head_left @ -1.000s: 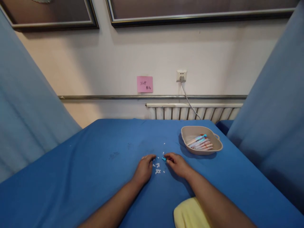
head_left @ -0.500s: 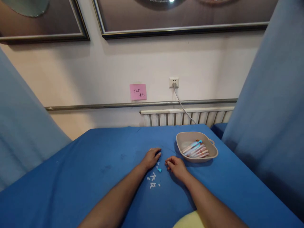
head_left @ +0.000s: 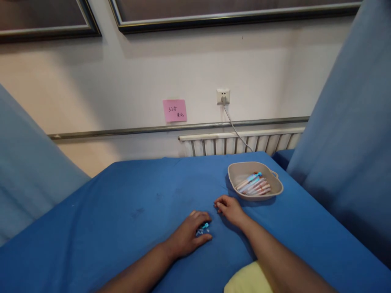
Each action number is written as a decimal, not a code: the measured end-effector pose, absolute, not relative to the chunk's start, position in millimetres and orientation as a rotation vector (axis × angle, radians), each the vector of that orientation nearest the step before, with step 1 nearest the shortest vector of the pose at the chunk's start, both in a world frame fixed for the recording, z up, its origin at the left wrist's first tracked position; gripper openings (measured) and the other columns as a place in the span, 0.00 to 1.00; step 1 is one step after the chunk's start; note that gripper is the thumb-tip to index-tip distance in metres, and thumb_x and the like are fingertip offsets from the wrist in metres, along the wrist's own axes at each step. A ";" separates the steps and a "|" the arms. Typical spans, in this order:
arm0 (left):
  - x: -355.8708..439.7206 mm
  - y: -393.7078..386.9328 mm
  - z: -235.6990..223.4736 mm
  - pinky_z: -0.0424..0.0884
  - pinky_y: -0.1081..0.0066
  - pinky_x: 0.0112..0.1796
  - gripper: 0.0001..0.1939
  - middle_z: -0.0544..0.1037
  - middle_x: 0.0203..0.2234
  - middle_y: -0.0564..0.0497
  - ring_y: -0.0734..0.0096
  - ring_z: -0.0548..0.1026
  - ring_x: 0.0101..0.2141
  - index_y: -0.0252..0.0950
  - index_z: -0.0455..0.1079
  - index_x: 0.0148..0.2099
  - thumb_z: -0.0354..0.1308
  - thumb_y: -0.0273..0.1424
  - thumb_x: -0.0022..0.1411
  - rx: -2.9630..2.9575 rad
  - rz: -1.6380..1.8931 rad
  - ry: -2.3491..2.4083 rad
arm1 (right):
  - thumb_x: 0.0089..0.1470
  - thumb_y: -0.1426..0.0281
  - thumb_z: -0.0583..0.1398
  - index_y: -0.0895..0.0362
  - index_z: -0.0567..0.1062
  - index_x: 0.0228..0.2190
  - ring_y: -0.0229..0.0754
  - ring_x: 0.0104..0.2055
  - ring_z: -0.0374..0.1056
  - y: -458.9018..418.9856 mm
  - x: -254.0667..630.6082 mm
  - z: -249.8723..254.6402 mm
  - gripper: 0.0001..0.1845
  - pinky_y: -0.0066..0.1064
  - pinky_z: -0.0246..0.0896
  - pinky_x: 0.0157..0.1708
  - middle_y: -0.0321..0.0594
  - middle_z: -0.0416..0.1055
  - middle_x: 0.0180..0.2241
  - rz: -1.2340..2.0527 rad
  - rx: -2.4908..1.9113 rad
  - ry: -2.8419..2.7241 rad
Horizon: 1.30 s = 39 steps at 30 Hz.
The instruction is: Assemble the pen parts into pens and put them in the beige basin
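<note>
My left hand [head_left: 192,232] rests on the blue cover, its thumb spread from its fingers around a little group of small white pieces [head_left: 200,232]. A small bright blue piece [head_left: 205,225] lies among them, near the fingertips. Part of the group is hidden by the hand. To the right, apart from the pieces, my right hand [head_left: 228,208] hovers low over the cover. Its fingers are curled towards the thumb, and whatever is between them, if anything, is too small to make out.
A beige basket [head_left: 279,192] holding several pens [head_left: 255,185] stands beyond my right hand. A yellow thing [head_left: 249,280] shows by my right forearm. Blue curtains [head_left: 339,106] hang at both sides. At the back are a wall socket [head_left: 223,97], a pink note [head_left: 174,110] and a radiator [head_left: 241,140].
The right hand let go of the blue piece. My left hand moved out past the white pieces, then came back towards me, drawing them and the blue piece together.
</note>
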<state>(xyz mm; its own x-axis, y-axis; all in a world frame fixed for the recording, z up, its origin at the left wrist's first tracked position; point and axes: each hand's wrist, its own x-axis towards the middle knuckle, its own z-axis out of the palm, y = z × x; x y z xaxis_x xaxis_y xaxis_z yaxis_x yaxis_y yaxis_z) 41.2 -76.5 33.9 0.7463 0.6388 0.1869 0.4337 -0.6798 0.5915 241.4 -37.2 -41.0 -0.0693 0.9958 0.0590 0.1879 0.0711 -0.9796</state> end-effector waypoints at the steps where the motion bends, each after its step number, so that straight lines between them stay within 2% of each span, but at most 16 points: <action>1: 41.4 -78.0 34.1 0.61 0.64 0.48 0.22 0.72 0.46 0.44 0.59 0.68 0.45 0.41 0.67 0.52 0.58 0.42 0.57 2.439 0.526 0.810 | 0.51 0.70 0.54 0.59 0.73 0.32 0.39 0.27 0.70 -38.0 241.4 -40.7 0.09 0.29 0.64 0.28 0.40 0.76 0.30 1.104 -1.271 -1.436; 3: 43.3 -76.4 33.2 0.59 0.60 0.50 0.30 0.68 0.51 0.42 0.54 0.65 0.49 0.42 0.64 0.56 0.61 0.45 0.53 2.490 0.537 0.846 | 0.51 0.70 0.54 0.58 0.73 0.32 0.39 0.29 0.71 -39.7 241.7 -40.5 0.09 0.29 0.65 0.30 0.40 0.76 0.30 1.090 -1.274 -1.455; 5: 45.9 -70.9 31.4 0.59 0.58 0.50 0.32 0.66 0.52 0.41 0.51 0.64 0.50 0.42 0.63 0.57 0.61 0.48 0.51 2.545 0.528 0.926 | 0.51 0.70 0.55 0.58 0.74 0.32 0.39 0.29 0.71 -41.3 242.2 -40.7 0.09 0.30 0.65 0.31 0.40 0.76 0.30 1.071 -1.276 -1.477; 7: 48.0 -63.9 29.4 0.61 0.58 0.47 0.28 0.68 0.48 0.41 0.52 0.66 0.46 0.42 0.65 0.54 0.59 0.48 0.53 2.602 0.482 0.998 | 0.51 0.70 0.55 0.58 0.74 0.32 0.39 0.29 0.71 -42.7 242.7 -41.1 0.09 0.29 0.65 0.32 0.39 0.76 0.30 1.051 -1.284 -1.498; 13: 53.7 -42.3 18.3 0.64 0.67 0.36 0.12 0.70 0.32 0.47 0.62 0.69 0.31 0.41 0.70 0.37 0.56 0.43 0.58 2.491 0.426 1.012 | 0.52 0.70 0.55 0.58 0.74 0.33 0.39 0.30 0.70 -45.1 243.8 -40.0 0.09 0.29 0.64 0.32 0.39 0.75 0.29 0.997 -1.309 -1.567; 19: 60.0 -27.0 7.3 0.64 0.70 0.37 0.10 0.67 0.21 0.53 0.67 0.68 0.24 0.40 0.67 0.27 0.62 0.40 0.52 2.026 0.616 1.014 | 0.52 0.71 0.55 0.58 0.75 0.32 0.38 0.29 0.69 -46.9 243.9 -35.8 0.09 0.28 0.63 0.31 0.37 0.74 0.27 0.935 -1.328 -1.620; 25: 61.7 -20.3 7.7 0.61 0.76 0.29 0.11 0.65 0.18 0.57 0.74 0.64 0.22 0.38 0.66 0.23 0.66 0.32 0.48 1.691 0.764 1.038 | 0.52 0.71 0.55 0.57 0.75 0.34 0.40 0.32 0.70 -49.4 242.6 -31.4 0.09 0.29 0.64 0.34 0.37 0.75 0.29 0.852 -1.371 -1.691; 27: 60.3 -17.1 8.1 0.58 0.79 0.24 0.12 0.62 0.17 0.58 0.77 0.61 0.19 0.36 0.63 0.22 0.64 0.31 0.50 1.503 0.846 1.057 | 0.51 0.72 0.57 0.56 0.75 0.36 0.40 0.35 0.70 -53.2 240.3 -29.4 0.10 0.29 0.64 0.37 0.38 0.75 0.33 0.808 -1.395 -1.722; 30: 52.8 -14.1 11.0 0.49 0.82 0.15 0.15 0.57 0.15 0.61 0.82 0.53 0.14 0.36 0.57 0.24 0.57 0.34 0.58 1.167 0.940 1.055 | 0.50 0.73 0.58 0.57 0.74 0.40 0.41 0.37 0.69 -58.6 234.8 -25.2 0.13 0.30 0.62 0.41 0.42 0.73 0.37 0.707 -1.476 -1.755; 33: 38.5 -15.6 19.0 0.42 0.84 0.11 0.14 0.55 0.16 0.62 0.85 0.49 0.12 0.36 0.55 0.27 0.49 0.33 0.64 0.831 0.967 0.979 | 0.51 0.73 0.58 0.58 0.71 0.45 0.44 0.42 0.67 -54.2 229.2 -19.5 0.17 0.34 0.59 0.46 0.48 0.69 0.43 0.582 -1.572 -1.779; 36: 22.9 -20.4 29.5 0.46 0.87 0.10 0.13 0.55 0.17 0.60 0.86 0.53 0.11 0.35 0.55 0.28 0.41 0.26 0.67 0.551 0.973 0.861 | 0.51 0.73 0.57 0.59 0.70 0.46 0.49 0.51 0.61 -34.6 226.0 -12.8 0.18 0.37 0.53 0.51 0.51 0.66 0.48 0.484 -1.631 -1.817; 39: 12.3 -27.0 35.7 0.51 0.89 0.10 0.14 0.58 0.19 0.58 0.87 0.59 0.13 0.34 0.56 0.30 0.37 0.24 0.68 0.324 1.006 0.761 | 0.51 0.72 0.58 0.59 0.73 0.41 0.48 0.49 0.63 -10.7 221.9 -6.6 0.14 0.37 0.54 0.49 0.51 0.68 0.45 0.464 -1.656 -1.889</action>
